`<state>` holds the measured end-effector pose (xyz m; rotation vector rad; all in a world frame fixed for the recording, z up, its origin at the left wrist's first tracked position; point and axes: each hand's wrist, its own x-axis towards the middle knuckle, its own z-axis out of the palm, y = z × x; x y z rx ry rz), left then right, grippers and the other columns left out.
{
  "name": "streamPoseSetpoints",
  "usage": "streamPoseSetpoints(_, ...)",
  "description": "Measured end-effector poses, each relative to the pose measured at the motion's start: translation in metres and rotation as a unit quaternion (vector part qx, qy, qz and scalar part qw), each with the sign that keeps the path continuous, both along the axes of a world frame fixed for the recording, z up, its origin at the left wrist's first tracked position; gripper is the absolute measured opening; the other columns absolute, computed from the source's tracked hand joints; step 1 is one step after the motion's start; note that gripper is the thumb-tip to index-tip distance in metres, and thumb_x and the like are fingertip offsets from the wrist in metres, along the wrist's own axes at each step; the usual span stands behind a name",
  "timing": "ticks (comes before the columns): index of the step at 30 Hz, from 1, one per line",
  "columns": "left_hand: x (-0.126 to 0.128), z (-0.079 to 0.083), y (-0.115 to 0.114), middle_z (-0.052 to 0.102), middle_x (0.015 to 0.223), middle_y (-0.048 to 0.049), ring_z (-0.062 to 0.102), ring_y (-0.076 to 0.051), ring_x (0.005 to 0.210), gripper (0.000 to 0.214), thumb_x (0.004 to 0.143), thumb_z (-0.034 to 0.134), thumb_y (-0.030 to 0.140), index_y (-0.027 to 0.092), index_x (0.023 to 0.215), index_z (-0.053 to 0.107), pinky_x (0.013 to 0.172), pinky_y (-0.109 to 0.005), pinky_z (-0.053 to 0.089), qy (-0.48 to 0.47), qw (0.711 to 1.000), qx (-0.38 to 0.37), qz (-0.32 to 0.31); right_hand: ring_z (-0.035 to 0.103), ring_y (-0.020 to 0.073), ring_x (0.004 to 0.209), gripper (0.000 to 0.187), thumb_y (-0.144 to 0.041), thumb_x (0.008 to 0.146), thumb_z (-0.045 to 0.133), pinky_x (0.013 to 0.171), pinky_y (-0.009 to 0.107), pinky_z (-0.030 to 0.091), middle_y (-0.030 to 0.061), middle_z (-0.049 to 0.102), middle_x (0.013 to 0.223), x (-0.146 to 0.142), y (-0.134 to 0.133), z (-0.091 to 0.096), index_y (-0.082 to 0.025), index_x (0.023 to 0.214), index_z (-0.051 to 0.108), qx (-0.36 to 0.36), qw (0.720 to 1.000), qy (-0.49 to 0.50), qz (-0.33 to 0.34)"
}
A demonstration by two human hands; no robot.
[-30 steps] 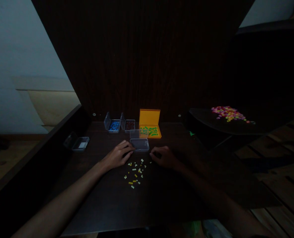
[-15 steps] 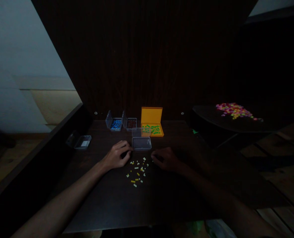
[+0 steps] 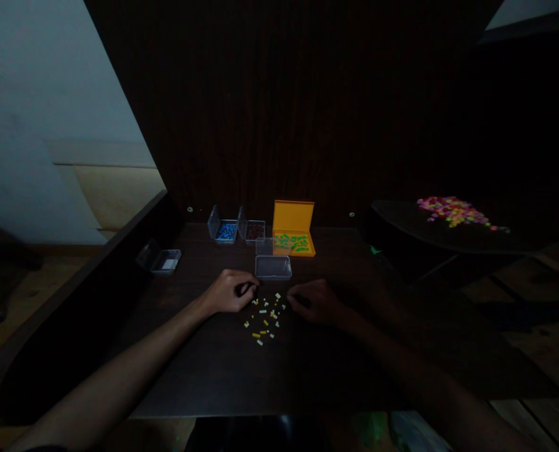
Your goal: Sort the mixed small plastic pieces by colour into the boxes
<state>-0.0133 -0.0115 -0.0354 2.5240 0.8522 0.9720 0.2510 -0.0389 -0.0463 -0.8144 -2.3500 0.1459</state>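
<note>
Small white and yellow toy building bricks (image 3: 263,311) lie scattered on the dark table between my two hands. My left hand (image 3: 232,291) rests at their upper left, its fingers curled and the thumb drawn in close to them. At their upper right is my right hand (image 3: 314,301), in shadow, with fingertips pressed together. Whether either hand pinches a small brick is too dark to make out. Just beyond the hands stands a clear plastic box (image 3: 273,269), its lid raised at the back and no bricks visible inside.
Behind are an open yellow case (image 3: 293,216) with green bricks, a clear box with blue bricks (image 3: 226,231) and another with dark reddish pieces (image 3: 255,231). A small open box (image 3: 167,262) sits left. Colourful pieces (image 3: 456,211) are heaped on a surface at right.
The view has shifted slightly. My left fingers have curled in more. A small pale brick beside my right fingertips no longer shows, as that hand has come slightly closer to the scattered bricks.
</note>
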Motion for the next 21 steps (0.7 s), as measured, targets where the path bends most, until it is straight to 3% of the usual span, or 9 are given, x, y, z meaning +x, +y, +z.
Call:
streamPoseSetpoints(5,-0.001,0.003,-0.003,0.052,0.050,0.0050,0.047,-0.006,0.044,0.016,0.081,0.054,0.018,0.015,0.087,0.069,0.049,-0.017,0.038,0.009,1.000,-0.023,0.016,0.067,0.0125,0.064,0.014,-0.024,0.088,0.053,0.061,0.022,0.045,0.0024,0.074,0.078,0.001,0.000,-0.002,-0.019,0.091,0.065,-0.010,1.000,-0.012,0.009)
streamPoseSetpoints(11,-0.004,0.016,-0.003,0.058,0.057,0.0026,0.051,-0.007,0.049,0.019,0.075,0.056,0.014,0.014,0.088,0.070,0.055,-0.018,0.040,0.081,0.989,-0.115,-0.045,0.068,0.0143,0.079,0.027,-0.032,0.091,0.051,0.064,0.024,0.046,0.0051,0.071,0.098,-0.001,-0.007,0.001,-0.020,0.112,0.062,-0.048,0.996,-0.069,0.001)
streamPoseSetpoints(16,-0.010,0.024,0.001,0.055,0.058,0.0038,0.049,-0.007,0.050,0.024,0.067,0.057,0.010,0.014,0.087,0.070,0.054,-0.017,0.038,0.129,0.971,-0.186,-0.079,0.066,0.0128,0.077,0.029,-0.033,0.091,0.051,0.061,0.023,0.043,0.0058,0.068,0.101,-0.003,-0.014,-0.003,-0.022,0.115,0.062,-0.007,0.996,-0.083,0.009)
streamPoseSetpoints(21,-0.009,0.025,0.000,0.053,0.056,0.0048,0.048,-0.006,0.049,0.020,0.067,0.059,0.011,0.015,0.083,0.070,0.052,-0.016,0.036,0.128,0.971,-0.183,-0.088,0.065,0.0122,0.073,0.027,-0.035,0.090,0.054,0.059,0.023,0.041,0.0050,0.068,0.099,-0.008,-0.018,-0.005,-0.022,0.112,0.063,0.016,0.996,-0.083,0.000)
